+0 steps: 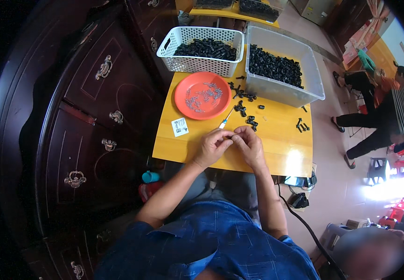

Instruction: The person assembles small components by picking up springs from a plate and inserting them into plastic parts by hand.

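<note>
My left hand (212, 148) and my right hand (250, 147) meet over the near edge of the yellow table (276, 147). Both have thumb and fingers pinched together on a small dark piece, mostly hidden by the fingertips. Just beyond the left fingers lies a thin screwdriver (224, 123) with a white and blue handle. An orange-red plate (182, 98) holding many small metal screws stands beyond it to the left. Loose black plastic parts (252, 122) are scattered past my right hand.
A white perforated basket (202, 64) and a clear plastic bin (281, 95), both holding black parts, stand at the table's far side. A printed white card (180, 127) lies near the plate. Dark wooden cabinets (90, 93) line the left. Other people (388, 112) are at the right.
</note>
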The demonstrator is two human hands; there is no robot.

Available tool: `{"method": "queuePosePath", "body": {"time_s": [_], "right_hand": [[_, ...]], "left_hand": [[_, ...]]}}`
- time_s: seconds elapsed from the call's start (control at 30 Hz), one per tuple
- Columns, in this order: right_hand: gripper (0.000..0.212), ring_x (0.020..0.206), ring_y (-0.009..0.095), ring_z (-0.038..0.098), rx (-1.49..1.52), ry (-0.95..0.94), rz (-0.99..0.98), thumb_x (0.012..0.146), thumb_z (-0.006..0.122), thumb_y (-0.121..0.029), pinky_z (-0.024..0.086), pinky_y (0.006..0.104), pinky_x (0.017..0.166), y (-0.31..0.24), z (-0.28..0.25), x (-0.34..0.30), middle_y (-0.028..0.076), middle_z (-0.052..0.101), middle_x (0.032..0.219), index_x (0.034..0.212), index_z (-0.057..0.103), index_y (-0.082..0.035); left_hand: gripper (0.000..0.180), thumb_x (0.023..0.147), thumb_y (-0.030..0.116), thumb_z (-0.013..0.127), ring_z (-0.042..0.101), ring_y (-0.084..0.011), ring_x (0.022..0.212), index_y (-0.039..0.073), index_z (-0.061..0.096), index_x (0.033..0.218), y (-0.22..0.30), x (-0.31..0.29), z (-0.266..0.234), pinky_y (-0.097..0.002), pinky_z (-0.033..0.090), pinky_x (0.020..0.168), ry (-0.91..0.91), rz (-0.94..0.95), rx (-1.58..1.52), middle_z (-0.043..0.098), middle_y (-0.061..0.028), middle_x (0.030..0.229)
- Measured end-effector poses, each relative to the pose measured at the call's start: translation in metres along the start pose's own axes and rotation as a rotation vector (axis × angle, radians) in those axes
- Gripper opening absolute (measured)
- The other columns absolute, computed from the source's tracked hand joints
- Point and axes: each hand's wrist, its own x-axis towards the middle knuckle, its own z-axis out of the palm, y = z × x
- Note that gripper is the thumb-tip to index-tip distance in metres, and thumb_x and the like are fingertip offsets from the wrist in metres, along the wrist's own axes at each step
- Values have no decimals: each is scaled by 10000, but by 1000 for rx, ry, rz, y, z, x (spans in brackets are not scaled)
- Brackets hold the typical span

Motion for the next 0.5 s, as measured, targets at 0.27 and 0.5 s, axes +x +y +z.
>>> {"method": "queuePosePath", "body": {"time_s": [0.27, 0.5], "right_hand": [[171, 684, 212, 659, -408, 92, -143, 906, 674, -184, 517, 331, 654, -8, -28, 44, 123, 675, 762, 981, 673, -30], [185, 833, 342, 701, -896, 184, -127, 870, 651, -229, 548, 437, 750, -4, -36, 110, 149, 727, 911, 988, 729, -110]], "left_hand": [[235, 834, -28, 704, 623, -131, 679, 22, 641, 1055, -14, -3, 5, -265, 512, 612, 42, -133, -51, 640, -70, 875], [199, 837, -32, 692, 585, -103, 656, 20, 650, 1024, -11, -1, 2, -250, 491, 597, 50, -90, -8, 639, -53, 877]]}}
